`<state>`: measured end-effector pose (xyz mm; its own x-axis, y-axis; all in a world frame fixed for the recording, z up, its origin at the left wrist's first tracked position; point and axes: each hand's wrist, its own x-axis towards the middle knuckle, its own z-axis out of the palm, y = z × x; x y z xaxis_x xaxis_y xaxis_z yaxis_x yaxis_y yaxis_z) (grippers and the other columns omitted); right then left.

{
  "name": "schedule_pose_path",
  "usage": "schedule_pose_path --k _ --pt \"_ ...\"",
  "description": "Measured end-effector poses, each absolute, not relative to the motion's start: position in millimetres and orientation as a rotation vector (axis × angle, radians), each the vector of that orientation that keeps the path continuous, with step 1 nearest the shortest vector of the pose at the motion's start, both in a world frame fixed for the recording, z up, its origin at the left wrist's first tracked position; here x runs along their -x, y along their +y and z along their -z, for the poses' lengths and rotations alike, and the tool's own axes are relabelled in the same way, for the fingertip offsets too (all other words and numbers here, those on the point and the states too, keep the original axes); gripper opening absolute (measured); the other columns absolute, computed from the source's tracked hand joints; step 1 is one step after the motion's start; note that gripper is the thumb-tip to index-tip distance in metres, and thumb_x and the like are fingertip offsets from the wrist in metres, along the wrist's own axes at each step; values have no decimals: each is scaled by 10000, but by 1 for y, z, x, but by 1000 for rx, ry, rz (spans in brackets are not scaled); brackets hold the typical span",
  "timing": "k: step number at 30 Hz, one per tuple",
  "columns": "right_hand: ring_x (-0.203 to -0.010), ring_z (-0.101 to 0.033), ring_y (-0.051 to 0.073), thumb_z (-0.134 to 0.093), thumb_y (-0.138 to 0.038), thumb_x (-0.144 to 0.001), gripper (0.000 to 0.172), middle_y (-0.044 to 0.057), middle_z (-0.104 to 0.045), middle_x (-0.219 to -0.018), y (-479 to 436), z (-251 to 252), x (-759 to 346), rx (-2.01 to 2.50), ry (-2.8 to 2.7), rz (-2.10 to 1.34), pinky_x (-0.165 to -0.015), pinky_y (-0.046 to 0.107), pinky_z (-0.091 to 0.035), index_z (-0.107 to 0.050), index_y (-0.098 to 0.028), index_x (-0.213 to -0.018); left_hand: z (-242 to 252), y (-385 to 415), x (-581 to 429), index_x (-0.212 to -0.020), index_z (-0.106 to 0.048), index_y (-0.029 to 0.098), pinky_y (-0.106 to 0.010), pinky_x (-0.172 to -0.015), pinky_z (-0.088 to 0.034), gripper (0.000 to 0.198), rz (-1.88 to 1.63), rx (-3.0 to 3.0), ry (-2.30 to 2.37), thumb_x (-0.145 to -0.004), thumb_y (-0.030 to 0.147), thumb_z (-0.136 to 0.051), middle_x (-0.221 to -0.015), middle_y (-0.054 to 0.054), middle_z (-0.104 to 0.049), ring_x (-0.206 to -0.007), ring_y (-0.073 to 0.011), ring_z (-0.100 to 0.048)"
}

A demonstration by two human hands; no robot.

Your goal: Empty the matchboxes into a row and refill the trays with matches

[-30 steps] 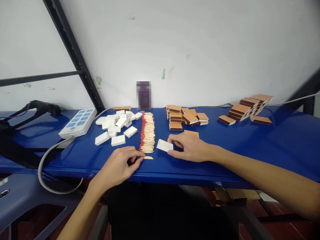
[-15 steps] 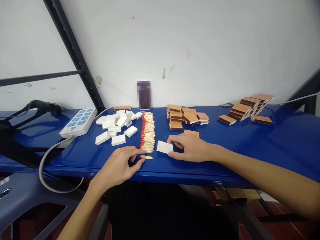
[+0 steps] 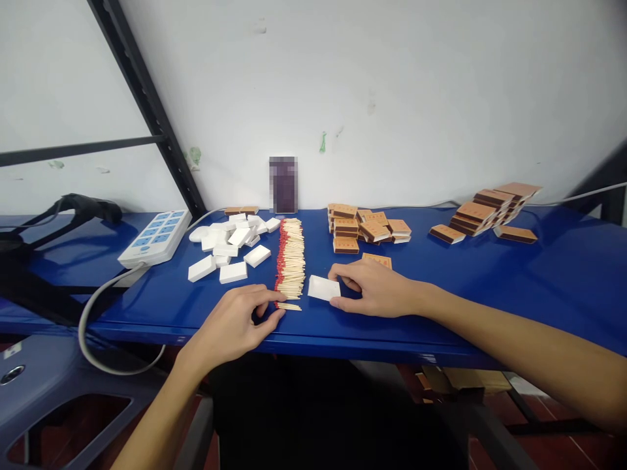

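The thumb and index finger of my left hand (image 3: 240, 320) close around a few matches (image 3: 290, 306) lying on the table, at their red heads. These lie just in front of a long row of matches (image 3: 292, 254) with red heads to the left. My right hand (image 3: 375, 289) grips the right end of a white matchbox tray (image 3: 322, 288) between thumb and fingers, just right of the row. The inside of the tray shows no matches that I can make out. Behind that hand lies an orange matchbox sleeve (image 3: 377, 260), partly covered.
White matchbox trays (image 3: 233, 272) lie heaped at left, beside a power strip (image 3: 155, 239). Brown-sided matchboxes (image 3: 345, 245) are piled behind my right hand, with stacked matchboxes (image 3: 473, 215) farther right. A blurred dark panel (image 3: 283, 186) leans on the wall. The blue table's front edge (image 3: 343, 349) runs near me.
The view has shifted very slightly. Both hands, the few matches and the white tray keep the same places relative to each other.
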<state>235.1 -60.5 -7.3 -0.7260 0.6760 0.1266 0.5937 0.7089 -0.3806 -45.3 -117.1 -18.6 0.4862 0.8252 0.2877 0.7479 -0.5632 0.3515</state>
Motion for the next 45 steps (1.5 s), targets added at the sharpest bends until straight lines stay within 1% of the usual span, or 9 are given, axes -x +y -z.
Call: schedule_pose_path --k 4,12,21,30,36,41,45 --pt "-564 -442 129 -578 -488 -893 297 -36 -495 -638 -60 8 -236 1006 -2662 -452 -566 283 -279 -548 -194 -869 19 -117 45 -1111 -715 205 -251 -604 -376 266 -635 -2561 1373 -951 337 -548 -672 20 -551 -611 -118 -509" --pt "-573 -444 133 -579 -500 -893 309 -31 -504 -655 -61 8 -235 1017 -2681 -441 -568 282 -270 -553 -192 -889 19 -116 45 -1123 -707 217 -252 -612 -368 269 -588 -2536 1388 -952 347 -546 -673 25 -544 -619 -120 -505" --pt "-576 -437 133 -576 -494 -892 301 -23 -525 -677 -61 7 -237 986 -2695 -434 -574 281 -277 -536 -196 -874 16 -116 44 -1075 -720 186 -241 -580 -374 272 -606 -2486 1398 -922 355 -572 -619 33 -512 -575 -116 -495" --pt "-579 -444 135 -572 -499 -898 305 -21 -532 -683 -61 6 -237 993 -2701 -431 -574 279 -279 -530 -197 -881 18 -117 45 -1011 -743 196 -228 -561 -357 235 -658 -2504 1327 -941 323 -558 -579 38 -502 -547 -101 -463" --pt "-579 -445 134 -568 -506 -901 312 -25 -524 -677 -61 7 -237 989 -2704 -418 -572 280 -282 -530 -197 -889 19 -117 44 -1059 -726 199 -226 -554 -347 233 -654 -2498 1363 -930 321 -575 -564 53 -476 -525 -95 -451" --pt "-575 -445 138 -572 -499 -896 300 -29 -511 -661 -61 8 -236 1000 -2698 -428 -566 281 -278 -541 -201 -902 18 -118 44 -963 -729 201 -231 -553 -343 188 -641 -2504 1329 -919 287 -568 -572 49 -475 -526 -94 -443" --pt "-567 -442 138 -568 -498 -898 301 -28 -513 -660 -61 8 -237 996 -2696 -441 -563 282 -280 -553 -199 -918 18 -120 44 -945 -716 199 -235 -555 -342 176 -643 -2496 1326 -910 296 -573 -564 52 -456 -522 -98 -435"
